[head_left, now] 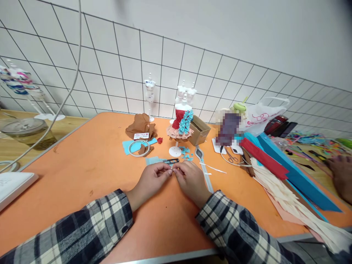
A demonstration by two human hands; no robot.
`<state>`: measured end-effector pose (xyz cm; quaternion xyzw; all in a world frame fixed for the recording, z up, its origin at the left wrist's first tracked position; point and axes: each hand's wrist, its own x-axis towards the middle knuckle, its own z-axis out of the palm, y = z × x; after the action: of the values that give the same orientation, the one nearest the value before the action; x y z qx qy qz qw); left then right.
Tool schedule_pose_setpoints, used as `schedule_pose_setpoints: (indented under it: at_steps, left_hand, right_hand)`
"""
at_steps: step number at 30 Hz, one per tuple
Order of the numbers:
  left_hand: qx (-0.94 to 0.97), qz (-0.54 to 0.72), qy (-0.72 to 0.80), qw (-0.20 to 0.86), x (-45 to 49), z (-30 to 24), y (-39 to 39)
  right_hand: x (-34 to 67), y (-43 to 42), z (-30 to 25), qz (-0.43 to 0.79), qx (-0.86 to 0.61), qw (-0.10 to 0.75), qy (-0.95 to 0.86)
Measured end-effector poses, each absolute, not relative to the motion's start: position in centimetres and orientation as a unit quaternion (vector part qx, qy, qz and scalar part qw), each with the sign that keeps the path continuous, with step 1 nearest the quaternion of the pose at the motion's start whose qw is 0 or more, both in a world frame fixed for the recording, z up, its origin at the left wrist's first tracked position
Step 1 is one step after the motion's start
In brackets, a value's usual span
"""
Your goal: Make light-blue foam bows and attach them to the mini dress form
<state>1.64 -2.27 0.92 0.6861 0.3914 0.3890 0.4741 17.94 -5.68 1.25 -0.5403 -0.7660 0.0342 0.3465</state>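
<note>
Both hands meet at the middle of the orange table [104,176], thumbs and forefingers drawn into narrow pinches. Between the fingertips of the left hand [152,179] and the right hand [192,179] shows a pale bit [172,167], too small to name. Small black snips [171,161] lie just beyond the fingers, next to a light-blue cloth scrap [153,160].

Past them a small dress form [183,121] stands upright on a round white base, wearing a red top, blue ruffles and a peach skirt. Just behind it, to its right, is a cardboard box [200,131] with its top open; its inside is shadowed, so the contents cannot be told. Farther right, a white plastic bag [258,119] with pink print sits bunched; what it holds cannot be made out. At the far left, a round glass container [26,134] on a wooden surface has something yellowish-brown in it, too unclear to name.

Left of the dress form, a pale ring [130,150] lies partly over blue cloth [135,146], with a brown scrap [143,149] inside it. Another person's hand [341,176] rests at the right edge.
</note>
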Motion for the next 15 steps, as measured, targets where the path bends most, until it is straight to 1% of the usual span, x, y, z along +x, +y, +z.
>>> schedule_pose_setpoints:
  at_steps: [6, 11, 15]
  left_hand:
    - [0.702, 0.396, 0.381, 0.452, 1.35, 0.88, -2.13]
    - [0.685, 0.402, 0.369, 0.483, 1.18, 0.79, -1.94]
    - [0.681, 0.404, 0.373, 0.483, 1.23, 1.10, -1.92]
  right_hand:
    - [17.99, -5.80, 1.45, 0.039, -0.523, 0.357, -0.773]
    - [18.12, -5.81, 1.46, 0.031, -0.508, 0.375, -0.774]
    - [18.26, -5.84, 1.24, 0.020, -0.498, 0.411, -0.764]
